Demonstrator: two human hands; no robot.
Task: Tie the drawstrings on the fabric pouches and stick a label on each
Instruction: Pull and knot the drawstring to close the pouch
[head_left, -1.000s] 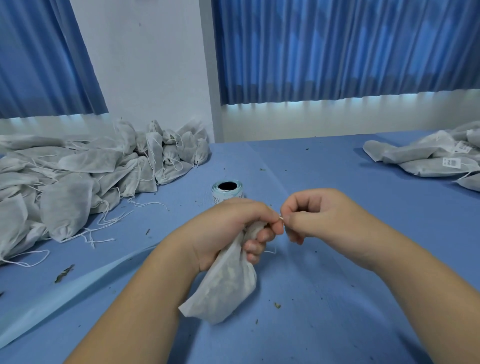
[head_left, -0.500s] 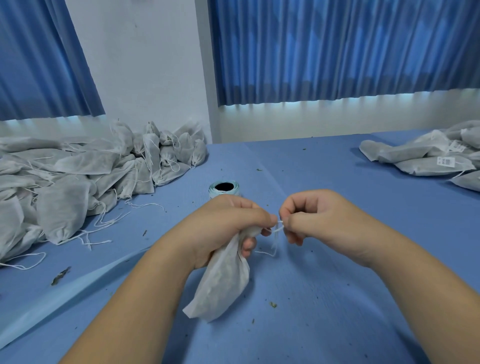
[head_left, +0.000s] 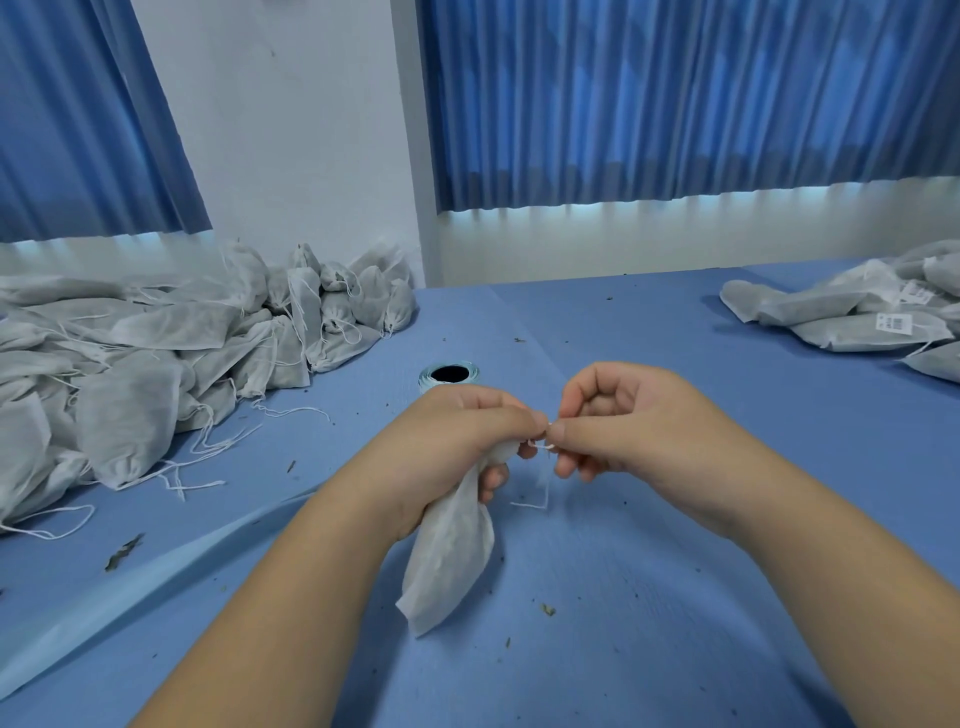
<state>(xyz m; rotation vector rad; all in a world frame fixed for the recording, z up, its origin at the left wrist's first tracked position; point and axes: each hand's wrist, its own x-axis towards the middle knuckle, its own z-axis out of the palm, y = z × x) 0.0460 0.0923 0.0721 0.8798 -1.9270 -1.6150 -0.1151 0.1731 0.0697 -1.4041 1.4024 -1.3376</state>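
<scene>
- The table (head_left: 675, 364) fills the whole near view under a blue cloth, with a raised fold running along its near left.
- Blue curtains (head_left: 675, 104) hang along the far wall, either side of a white strip of wall.
- A big heap of grey pouches (head_left: 156, 374) lies on the far left of the table, with loose white strings trailing off its near edge onto the cloth.
- A smaller heap of labelled pouches (head_left: 857, 312) lies at the far right, and white labels (head_left: 894, 322) show on two of them.
- My left hand (head_left: 457, 441) is curled into a fist round the gathered neck of one pouch, in the middle of the table.
- My right hand (head_left: 634, 421) is just to its right, knuckles almost touching it, fingers curled, thumb and forefinger pinching the string close to the neck.
- The pouch I hold (head_left: 449, 561) hangs down from my left fist, and its bottom corner reaches the cloth near me.
- The label roll (head_left: 448, 374) stands just beyond my left hand, its dark core facing up.
- The drawstring (head_left: 530, 505) droops in a thin white loop below my right fingers.
- Small dark flecks (head_left: 548, 609) lie scattered over the cloth.
</scene>
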